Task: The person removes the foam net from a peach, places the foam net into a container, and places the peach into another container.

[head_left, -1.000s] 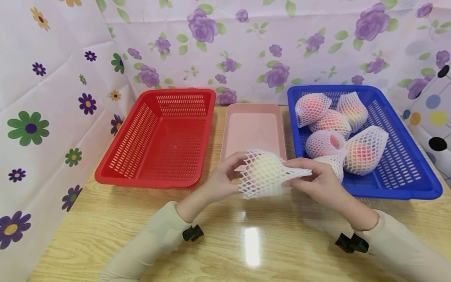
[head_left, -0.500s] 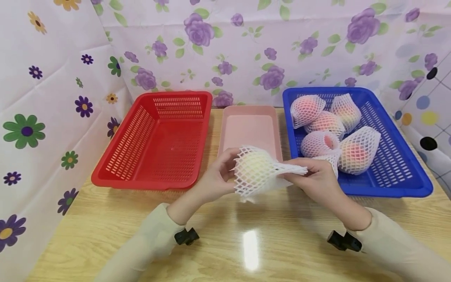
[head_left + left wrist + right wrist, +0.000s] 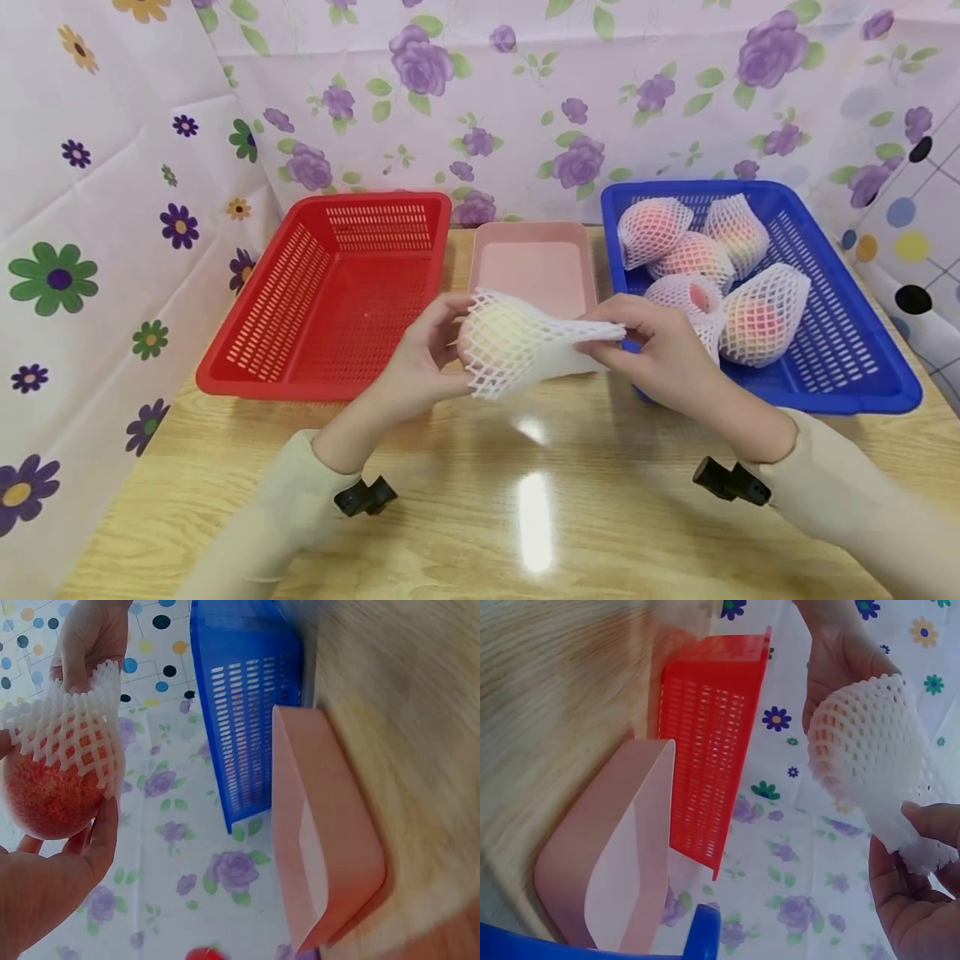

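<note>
My left hand (image 3: 416,358) holds a round red-and-yellow fruit (image 3: 54,801) by its left end, above the table before the pink tray. A white foam net sleeve (image 3: 536,337) covers much of the fruit, and bare red skin shows below the net in the left wrist view. My right hand (image 3: 660,342) pinches the gathered tail of the sleeve between thumb and fingers. The right wrist view shows this bunched end in the right fingers (image 3: 889,889). Whether the fruit is an apple or a peach I cannot tell.
A red basket (image 3: 315,390) stands at the left with nothing visible in it. The pink tray (image 3: 532,233) lies behind my hands. A blue basket (image 3: 847,400) at the right bears several net-wrapped fruits (image 3: 757,321). Floral cloth (image 3: 510,92) hangs behind.
Both hands have moved left and slightly up with the fruit and its sleeve. More of the fruit's skin now shows at the left end of the net.
</note>
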Demonstrator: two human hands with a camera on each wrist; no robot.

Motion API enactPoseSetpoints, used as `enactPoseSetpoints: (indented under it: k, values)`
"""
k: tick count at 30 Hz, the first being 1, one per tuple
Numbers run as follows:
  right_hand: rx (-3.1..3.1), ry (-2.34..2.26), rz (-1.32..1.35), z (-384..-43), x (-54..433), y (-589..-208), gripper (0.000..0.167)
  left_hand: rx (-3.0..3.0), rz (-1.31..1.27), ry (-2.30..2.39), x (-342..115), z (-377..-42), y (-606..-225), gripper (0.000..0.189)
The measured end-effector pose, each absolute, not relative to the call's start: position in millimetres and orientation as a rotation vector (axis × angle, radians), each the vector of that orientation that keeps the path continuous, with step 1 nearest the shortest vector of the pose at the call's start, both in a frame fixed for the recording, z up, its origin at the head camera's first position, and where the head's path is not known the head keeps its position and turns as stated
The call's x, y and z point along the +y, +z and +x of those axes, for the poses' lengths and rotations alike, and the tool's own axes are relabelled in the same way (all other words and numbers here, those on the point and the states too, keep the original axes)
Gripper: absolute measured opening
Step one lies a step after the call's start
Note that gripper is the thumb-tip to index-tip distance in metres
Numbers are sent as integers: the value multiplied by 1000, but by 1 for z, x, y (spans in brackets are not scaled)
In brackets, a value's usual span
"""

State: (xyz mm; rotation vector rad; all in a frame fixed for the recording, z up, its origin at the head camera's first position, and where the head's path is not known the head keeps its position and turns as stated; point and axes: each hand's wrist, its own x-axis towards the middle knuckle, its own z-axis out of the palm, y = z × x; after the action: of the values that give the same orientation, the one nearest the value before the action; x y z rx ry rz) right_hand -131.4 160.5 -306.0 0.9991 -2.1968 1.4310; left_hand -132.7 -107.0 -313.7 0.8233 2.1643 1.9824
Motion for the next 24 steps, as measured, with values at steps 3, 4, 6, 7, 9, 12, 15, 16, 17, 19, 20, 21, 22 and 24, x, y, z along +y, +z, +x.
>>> enactPoseSetpoints:
  k: [3,4,6,7,9,12,15,16,17,19,20,21,22,24]
  values:
    - [-2221,1398,972,-136,158,-301,26,2195,800,1988,-116,-132,-306,68]
    - [-2235,1395,951,-137,158,-299,25,2211,790,1985,-119,-133,-304,68]
    - [-2271,1405,903,-140,157,-297,23,2258,773,1972,-127,-133,-300,68]
    - [-2289,1420,881,-141,157,-295,21,2286,765,1963,-131,-133,-298,68]
    - [-2332,1431,839,-144,155,-292,18,2363,745,1929,-140,-132,-296,69]
    - [-2401,1432,783,-149,152,-285,14,2470,705,1887,-153,-133,-292,70]
    - [-2484,1470,705,-156,148,-277,14,2544,652,1862,-166,-135,-289,69]
    - [-2515,1492,670,-159,147,-274,15,2568,637,1852,-171,-136,-289,69]
    - [-2541,1517,637,-162,145,-272,16,2593,622,1840,-175,-137,-289,68]
    - [-2594,1549,568,-169,142,-268,18,2657,586,1801,-183,-139,-288,67]
    - [-2613,1567,528,-172,141,-267,20,2692,566,1775,-188,-141,-288,67]
    - [-2635,1578,494,-175,139,-265,21,2727,549,1750,-192,-142,-288,66]
    - [-2648,1584,465,-179,137,-265,23,2758,528,1726,-197,-144,-289,66]
    - [-2666,1595,414,-185,135,-263,26,2805,483,1684,-206,-149,-289,65]
